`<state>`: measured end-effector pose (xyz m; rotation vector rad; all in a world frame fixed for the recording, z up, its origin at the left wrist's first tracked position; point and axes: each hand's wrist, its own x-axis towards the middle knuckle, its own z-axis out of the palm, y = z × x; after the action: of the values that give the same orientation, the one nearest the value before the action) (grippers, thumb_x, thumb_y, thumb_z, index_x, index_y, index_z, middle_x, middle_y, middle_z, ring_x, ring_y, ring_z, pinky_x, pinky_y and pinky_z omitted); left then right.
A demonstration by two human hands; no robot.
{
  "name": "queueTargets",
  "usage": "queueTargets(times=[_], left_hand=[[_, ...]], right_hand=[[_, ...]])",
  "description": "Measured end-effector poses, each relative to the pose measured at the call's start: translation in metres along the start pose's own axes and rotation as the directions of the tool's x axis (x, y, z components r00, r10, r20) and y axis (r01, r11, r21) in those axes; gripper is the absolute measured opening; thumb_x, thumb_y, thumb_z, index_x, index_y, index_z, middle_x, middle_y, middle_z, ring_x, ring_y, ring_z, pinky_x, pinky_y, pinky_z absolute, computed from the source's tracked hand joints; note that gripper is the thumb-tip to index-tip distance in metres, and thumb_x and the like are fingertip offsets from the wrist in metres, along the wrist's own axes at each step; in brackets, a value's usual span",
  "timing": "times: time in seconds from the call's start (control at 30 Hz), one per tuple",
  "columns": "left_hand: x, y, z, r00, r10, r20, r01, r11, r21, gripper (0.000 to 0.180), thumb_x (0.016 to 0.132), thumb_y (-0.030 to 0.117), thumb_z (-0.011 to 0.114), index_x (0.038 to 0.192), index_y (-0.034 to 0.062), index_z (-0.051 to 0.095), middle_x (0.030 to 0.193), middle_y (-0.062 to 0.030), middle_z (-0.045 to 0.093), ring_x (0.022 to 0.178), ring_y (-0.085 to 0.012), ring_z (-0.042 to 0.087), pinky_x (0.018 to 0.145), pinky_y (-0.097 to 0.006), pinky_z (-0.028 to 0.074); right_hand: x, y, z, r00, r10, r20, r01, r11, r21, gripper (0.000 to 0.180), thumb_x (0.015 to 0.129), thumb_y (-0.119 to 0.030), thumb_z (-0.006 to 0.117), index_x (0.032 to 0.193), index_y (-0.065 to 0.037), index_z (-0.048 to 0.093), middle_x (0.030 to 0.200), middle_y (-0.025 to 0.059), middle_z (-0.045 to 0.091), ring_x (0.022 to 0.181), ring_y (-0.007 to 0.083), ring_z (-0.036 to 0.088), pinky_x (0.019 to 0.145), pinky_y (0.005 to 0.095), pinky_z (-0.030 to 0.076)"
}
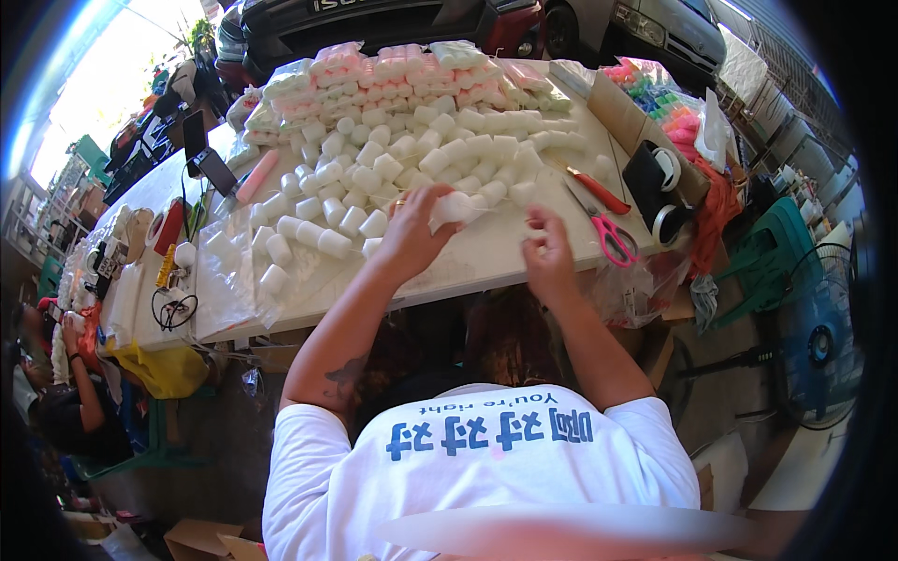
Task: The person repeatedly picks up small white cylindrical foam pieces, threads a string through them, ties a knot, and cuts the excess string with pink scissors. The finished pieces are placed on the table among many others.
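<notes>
A white table (486,260) is standing in front of a dark car (374,30) and a silver car (645,26), and lots of small white rolls (369,168) are lying on it in a big heap. Behind the heap, clear bags (393,70) with pink and white things inside are sitting in a stack

The left hand (418,226) is gripping one white roll (453,210), with its fingers bending round the side. That roll is sitting near the front of the heap, between the two hands. The right hand (548,248) is hovering near it, and its fingers are curling in; I cannot tell if they are pinching something thin or nothing. Scissors with pink handles (610,234) are lying on its right, and a tool with a red handle (601,192) is resting just beside them

The roll is looking light and soft, so I am guessing it is squashing easily under a hard pinch. It is probably not slipping much, and not breaking if it is dropping. The round side, near the middle, is seeming best for holding, with the thumb and fingers pressing gently
</notes>
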<state>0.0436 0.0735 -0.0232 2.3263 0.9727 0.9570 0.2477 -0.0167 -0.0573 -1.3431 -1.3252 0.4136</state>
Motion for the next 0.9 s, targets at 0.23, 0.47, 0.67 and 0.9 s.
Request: queueTargets(times=[0.23, 0.47, 0.67, 0.9], left_hand=[[-0.004, 0.013, -0.012, 0.991, -0.052, -0.121, -0.01, 0.888, -0.46, 0.045, 0.083, 0.003, 0.068, 0.12, 0.0074, 0.042, 0.119, -0.0062, 0.056, 0.113, -0.0157, 0.05, 0.101, -0.034, 0.038], [-0.013, 0.036, -0.012, 0.987, 0.041, -0.154, -0.147, 0.612, -0.777, 0.053, 0.086, -0.005, 0.058, 0.128, 0.0109, 0.03, 0.121, -0.0112, 0.054, 0.115, -0.0185, 0.052, 0.098, -0.034, 0.041], [-0.01, 0.037, -0.001, 0.986, 0.015, -0.163, -0.142, 0.575, -0.805, 0.056, 0.086, -0.005, 0.058, 0.13, 0.0124, 0.027, 0.116, -0.0074, 0.047, 0.107, -0.0149, 0.049, 0.093, -0.029, 0.041], [-0.015, 0.029, -0.004, 0.983, -0.007, -0.186, -0.109, 0.79, -0.603, 0.053, 0.077, 0.002, 0.074, 0.12, 0.0081, 0.044, 0.106, -0.0049, 0.047, 0.097, -0.0135, 0.048, 0.085, -0.027, 0.043]], right_hand=[[0.013, -0.022, 0.076, 0.964, -0.163, 0.21, 0.125, 0.975, 0.185, 0.03, 0.081, -0.01, 0.068, 0.111, -0.012, 0.065, 0.119, 0.0113, 0.053, 0.113, 0.0268, 0.049, 0.095, 0.0371, 0.041], [0.025, -0.006, 0.094, 0.891, -0.424, 0.161, 0.436, 0.899, -0.047, 0.026, 0.074, -0.007, 0.072, 0.1, -0.011, 0.068, 0.114, 0.0107, 0.058, 0.112, 0.0315, 0.05, 0.093, 0.0429, 0.04], [0.036, -0.005, 0.06, 0.857, -0.472, 0.205, 0.509, 0.836, -0.204, 0.022, 0.074, -0.009, 0.073, 0.096, -0.011, 0.069, 0.104, 0.0111, 0.063, 0.105, 0.03, 0.055, 0.089, 0.0445, 0.041], [0.04, 0.032, -0.11, 0.999, -0.034, -0.029, -0.007, 0.524, -0.852, 0.035, 0.076, -0.013, 0.07, 0.109, -0.007, 0.065, 0.098, 0.0153, 0.064, 0.099, 0.0318, 0.059, 0.089, 0.0414, 0.046]])
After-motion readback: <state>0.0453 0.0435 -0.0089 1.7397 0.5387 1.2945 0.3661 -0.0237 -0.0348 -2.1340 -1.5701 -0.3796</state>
